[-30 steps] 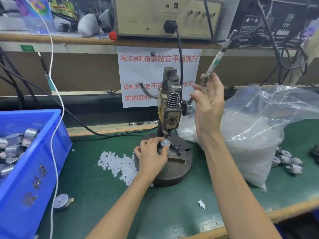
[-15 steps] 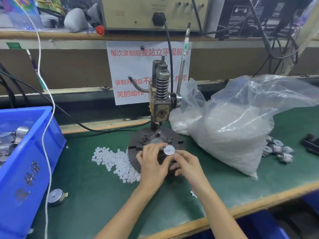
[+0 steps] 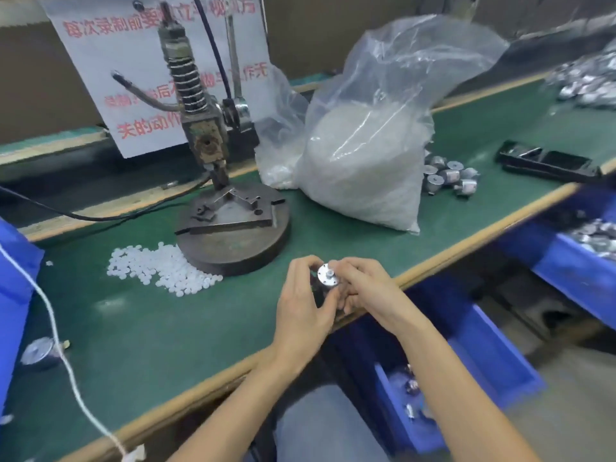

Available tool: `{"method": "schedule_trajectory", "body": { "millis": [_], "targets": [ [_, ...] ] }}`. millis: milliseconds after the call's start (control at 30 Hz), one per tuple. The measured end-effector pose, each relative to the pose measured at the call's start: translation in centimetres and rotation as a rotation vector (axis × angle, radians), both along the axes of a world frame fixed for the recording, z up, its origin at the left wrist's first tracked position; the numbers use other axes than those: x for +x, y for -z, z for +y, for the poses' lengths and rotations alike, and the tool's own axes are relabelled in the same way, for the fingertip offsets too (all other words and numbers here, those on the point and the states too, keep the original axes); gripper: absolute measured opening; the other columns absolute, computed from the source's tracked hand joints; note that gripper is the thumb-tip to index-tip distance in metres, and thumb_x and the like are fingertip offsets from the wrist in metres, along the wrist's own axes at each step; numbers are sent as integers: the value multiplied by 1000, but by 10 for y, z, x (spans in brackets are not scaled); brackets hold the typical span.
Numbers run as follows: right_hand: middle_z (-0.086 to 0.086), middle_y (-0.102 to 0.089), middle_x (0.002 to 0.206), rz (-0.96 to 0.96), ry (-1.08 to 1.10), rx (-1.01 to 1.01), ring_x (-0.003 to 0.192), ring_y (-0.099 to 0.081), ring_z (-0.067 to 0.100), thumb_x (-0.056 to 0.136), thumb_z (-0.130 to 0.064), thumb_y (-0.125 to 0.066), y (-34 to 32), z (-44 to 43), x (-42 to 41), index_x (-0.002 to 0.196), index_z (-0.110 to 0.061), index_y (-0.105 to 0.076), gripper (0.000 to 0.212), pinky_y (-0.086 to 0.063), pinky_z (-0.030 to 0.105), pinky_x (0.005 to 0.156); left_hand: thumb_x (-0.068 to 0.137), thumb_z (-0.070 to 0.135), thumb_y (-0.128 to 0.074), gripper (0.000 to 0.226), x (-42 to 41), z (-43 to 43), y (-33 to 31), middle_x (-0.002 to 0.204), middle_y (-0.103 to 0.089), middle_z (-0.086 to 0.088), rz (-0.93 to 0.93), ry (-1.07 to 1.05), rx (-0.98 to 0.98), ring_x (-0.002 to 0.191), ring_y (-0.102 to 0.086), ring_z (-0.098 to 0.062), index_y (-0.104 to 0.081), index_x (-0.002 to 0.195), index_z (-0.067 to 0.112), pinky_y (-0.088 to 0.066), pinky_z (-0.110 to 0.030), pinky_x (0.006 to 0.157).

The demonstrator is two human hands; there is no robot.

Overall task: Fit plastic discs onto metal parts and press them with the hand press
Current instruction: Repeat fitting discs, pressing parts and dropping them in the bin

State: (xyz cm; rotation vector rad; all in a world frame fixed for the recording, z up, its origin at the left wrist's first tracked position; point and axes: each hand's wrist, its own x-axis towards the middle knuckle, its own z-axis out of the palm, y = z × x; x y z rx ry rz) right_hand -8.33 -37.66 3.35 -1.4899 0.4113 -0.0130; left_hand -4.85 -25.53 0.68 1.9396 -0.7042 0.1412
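Observation:
A round metal part (image 3: 327,274) with a small disc at its centre is held between both hands at the table's front edge. My left hand (image 3: 305,305) pinches its left side and my right hand (image 3: 365,288) pinches its right side. The hand press (image 3: 213,155) stands behind on its round base (image 3: 233,248), with its fixture bare. A heap of white plastic discs (image 3: 160,268) lies left of the base.
A big clear bag of discs (image 3: 363,151) sits right of the press, with several metal parts (image 3: 450,176) beside it. Blue bins (image 3: 466,358) hang below the table's front edge. One lone metal part (image 3: 40,351) and a white cord (image 3: 63,348) lie at the left.
My right hand left the press lever and came down to the part. Both hands lifted the part off the press base and drew it back to the table's front edge.

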Motion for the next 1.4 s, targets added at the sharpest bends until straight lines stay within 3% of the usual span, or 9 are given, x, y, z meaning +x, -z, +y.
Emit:
{"method": "schedule_trajectory", "body": {
  "millis": [200,400,533,700,767,900,1167,1267,1400],
  "targets": [
    [5,-52,48,40,25,8,42,-48,16,95,-26,-50,17,-27,-57,77,-11,-58,25,-37,25,44,75,21,-74,38,-48,-27,9,89,-53,12,74,133,81,79,-51,-2,-43,94,31,-38,-16,75],
    [8,-55,59,79,102,92,44,-48,15,95,-29,-49,53,-54,-98,79,-12,-60,26,-40,24,44,71,47,-75,35,-72,-48,21,87,-52,23,-80,178,307,89,-45,1,-53,93,30,-19,-21,82],
    [4,-55,58,233,304,140,45,-48,15,96,-33,-49,112,-82,-110,78,-12,-55,29,-36,25,49,75,39,-75,28,-71,-64,22,91,-57,20,-110,199,344,94,-44,0,-58,95,28,-15,-21,81],
    [25,-58,104,794,200,-554,107,-56,36,100,-31,-40,221,-100,-119,97,-2,-51,31,-41,36,83,76,21,-75,24,-58,-73,15,92,-56,16,-114,214,367,84,-47,-6,-61,96,23,-18,-23,77],
    [24,-55,124,884,110,-601,118,-51,37,100,-30,-39,248,-100,-124,117,0,-46,36,-40,38,90,76,15,-74,23,-52,-74,12,89,-54,16,-78,219,339,74,-46,-3,-62,95,20,-22,-24,77],
    [20,-52,129,968,25,-622,121,-50,34,97,-24,-42,276,-97,-130,124,-4,-43,33,-40,35,92,75,10,-74,22,-44,-71,10,80,-49,22,-56,225,305,65,-49,0,-63,91,20,-36,-27,77],
    [18,-60,109,895,291,-532,103,-57,34,90,-7,-44,275,-101,-129,98,-6,-54,13,-43,32,78,76,10,-73,25,-40,-69,12,70,-55,17,-45,241,284,64,-49,-5,-55,74,27,-35,-20,73],
    [7,-56,72,686,517,-557,78,-53,31,91,-12,-47,249,-106,-123,68,-12,-42,24,-33,32,63,78,7,-71,24,-37,-65,8,69,-55,15,3,262,226,67,-52,-8,-55,73,25,-45,-28,68],
    [-3,-39,52,309,843,-569,59,-38,20,92,-19,-52,173,-113,-97,60,-11,-38,36,-30,33,58,76,9,-71,25,-30,-58,-4,68,-55,15,4,228,195,65,-49,-6,-54,72,26,-42,-26,66]
  ]
}}
